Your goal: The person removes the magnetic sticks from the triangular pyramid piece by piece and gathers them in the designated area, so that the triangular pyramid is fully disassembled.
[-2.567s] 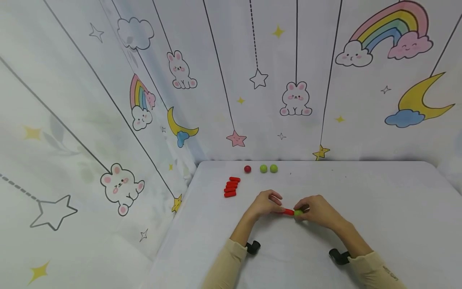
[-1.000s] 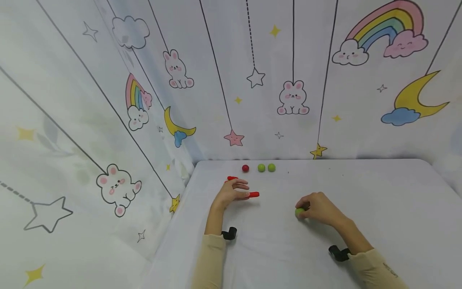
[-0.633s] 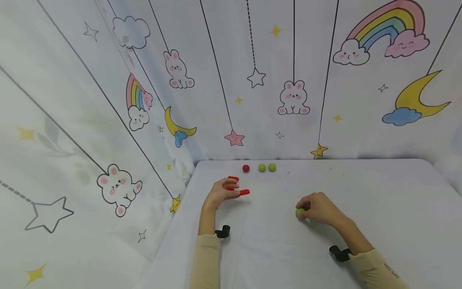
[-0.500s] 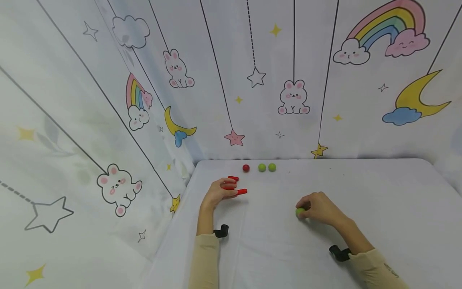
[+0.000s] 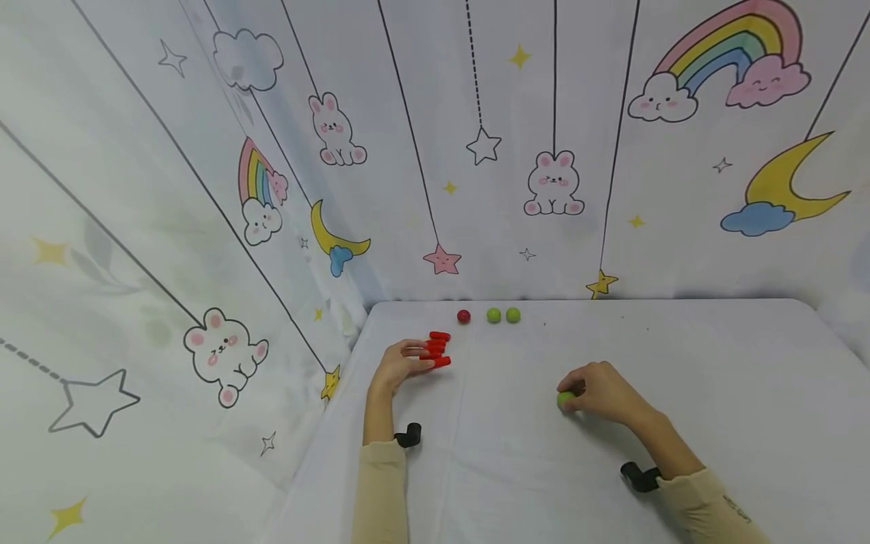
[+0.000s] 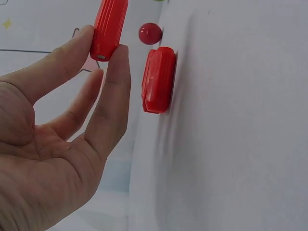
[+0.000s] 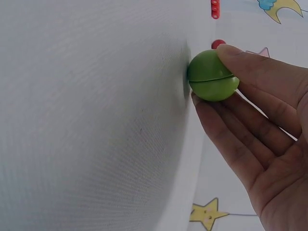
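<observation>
At the left of the table, my left hand [image 5: 397, 367] pinches a red ribbed rod [image 6: 110, 28] between thumb and fingertips. A small greyish disc shows at that rod's near end in the left wrist view. The held rod is just above the table, at the near end of a short row of similar red rods [image 5: 439, 336]. Part of the row is behind my fingers in the head view. Nearer the middle, my right hand [image 5: 601, 393] pinches a green ball [image 7: 213, 77] between thumb and fingers. A seam runs round the ball, which is at the tabletop.
Along the back of the white-covered table [image 5: 516, 468] lie a red ball [image 5: 464, 316] and two green balls, one [image 5: 493, 315] beside the other [image 5: 513, 315]. A patterned curtain [image 5: 408, 151] hangs behind and to the left. Each wrist carries a small black camera [image 5: 410, 435].
My left hand has drawn its red rod away from the green ball and carried it left to the row of rods. The right hand has stayed put, still holding the ball.
</observation>
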`<state>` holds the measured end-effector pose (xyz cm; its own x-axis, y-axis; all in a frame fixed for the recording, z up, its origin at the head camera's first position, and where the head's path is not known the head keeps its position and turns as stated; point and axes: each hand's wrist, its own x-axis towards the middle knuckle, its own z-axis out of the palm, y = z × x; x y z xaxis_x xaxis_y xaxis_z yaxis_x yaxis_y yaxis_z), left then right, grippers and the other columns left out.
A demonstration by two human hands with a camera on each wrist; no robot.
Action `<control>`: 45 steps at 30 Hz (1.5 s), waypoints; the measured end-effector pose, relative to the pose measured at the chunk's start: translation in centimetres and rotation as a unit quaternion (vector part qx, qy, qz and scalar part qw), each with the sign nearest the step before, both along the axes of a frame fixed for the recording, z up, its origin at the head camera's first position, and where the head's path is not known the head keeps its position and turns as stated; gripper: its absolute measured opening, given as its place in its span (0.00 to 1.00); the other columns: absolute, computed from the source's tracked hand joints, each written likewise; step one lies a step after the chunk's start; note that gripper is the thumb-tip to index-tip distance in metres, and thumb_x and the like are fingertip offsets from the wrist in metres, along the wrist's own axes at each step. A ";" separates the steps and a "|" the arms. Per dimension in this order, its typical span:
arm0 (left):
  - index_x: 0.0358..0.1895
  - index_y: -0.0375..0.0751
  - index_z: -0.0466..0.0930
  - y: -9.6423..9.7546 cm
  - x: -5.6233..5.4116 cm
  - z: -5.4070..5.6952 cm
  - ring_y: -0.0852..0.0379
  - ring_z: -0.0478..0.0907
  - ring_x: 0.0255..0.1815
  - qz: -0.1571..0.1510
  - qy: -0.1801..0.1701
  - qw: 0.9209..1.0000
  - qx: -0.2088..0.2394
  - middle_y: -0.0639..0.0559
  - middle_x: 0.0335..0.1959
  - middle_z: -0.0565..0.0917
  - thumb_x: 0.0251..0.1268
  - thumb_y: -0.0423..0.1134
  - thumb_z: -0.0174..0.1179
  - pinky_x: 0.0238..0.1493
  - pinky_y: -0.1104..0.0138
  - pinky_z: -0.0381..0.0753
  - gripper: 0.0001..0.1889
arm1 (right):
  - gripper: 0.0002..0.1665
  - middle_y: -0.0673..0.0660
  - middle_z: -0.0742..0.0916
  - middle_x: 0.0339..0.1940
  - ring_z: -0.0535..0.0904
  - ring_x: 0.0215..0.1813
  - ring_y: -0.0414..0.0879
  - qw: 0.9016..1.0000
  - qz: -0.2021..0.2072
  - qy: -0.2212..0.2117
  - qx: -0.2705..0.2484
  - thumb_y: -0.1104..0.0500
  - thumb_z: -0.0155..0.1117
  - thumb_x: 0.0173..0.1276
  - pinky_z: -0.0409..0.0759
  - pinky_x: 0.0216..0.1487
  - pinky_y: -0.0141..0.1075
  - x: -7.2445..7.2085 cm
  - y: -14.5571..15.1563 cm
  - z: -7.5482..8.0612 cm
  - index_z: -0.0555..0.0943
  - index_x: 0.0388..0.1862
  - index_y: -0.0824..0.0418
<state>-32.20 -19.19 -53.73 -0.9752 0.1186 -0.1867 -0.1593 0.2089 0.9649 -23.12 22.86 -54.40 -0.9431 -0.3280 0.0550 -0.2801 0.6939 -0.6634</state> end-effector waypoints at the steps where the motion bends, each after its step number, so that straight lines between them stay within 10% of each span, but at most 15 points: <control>1: 0.67 0.36 0.77 -0.1 0.0 -0.1 0.47 0.81 0.56 0.003 -0.003 1.000 -0.006 0.37 0.64 0.81 0.61 0.33 0.76 0.54 0.63 0.86 0.31 | 0.12 0.45 0.91 0.36 0.83 0.38 0.38 1.000 0.002 0.001 0.000 0.61 0.84 0.55 0.81 0.38 0.34 0.0 0.0 0.0 0.92 0.39 0.55; 24: 0.59 0.32 0.81 -0.5 0.0 -2.2 0.46 0.80 0.49 0.108 0.007 0.991 -0.081 0.35 0.55 0.82 0.56 0.29 0.77 0.49 0.62 0.85 0.26 | 0.13 0.46 0.91 0.36 0.84 0.39 0.40 1.000 -0.004 -0.025 -0.013 0.62 0.84 0.55 0.81 0.37 0.34 0.4 -0.4 0.3 0.91 0.39 0.56; 45: 0.56 0.32 0.83 0.1 -0.3 -2.5 0.46 0.83 0.45 0.133 0.048 0.978 -0.153 0.39 0.47 0.85 0.60 0.35 0.76 0.47 0.58 0.86 0.22 | 0.13 0.45 0.91 0.36 0.85 0.39 0.38 1.000 0.009 0.006 -0.005 0.59 0.83 0.56 0.81 0.39 0.34 0.2 -0.3 0.2 0.91 0.40 0.55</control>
<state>-32.45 -19.13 -56.27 -0.9788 -0.1886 -0.0805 -0.1594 0.4533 0.8770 -22.91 22.60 -54.20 -0.9365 -0.3438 0.0686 -0.2994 0.6827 -0.6665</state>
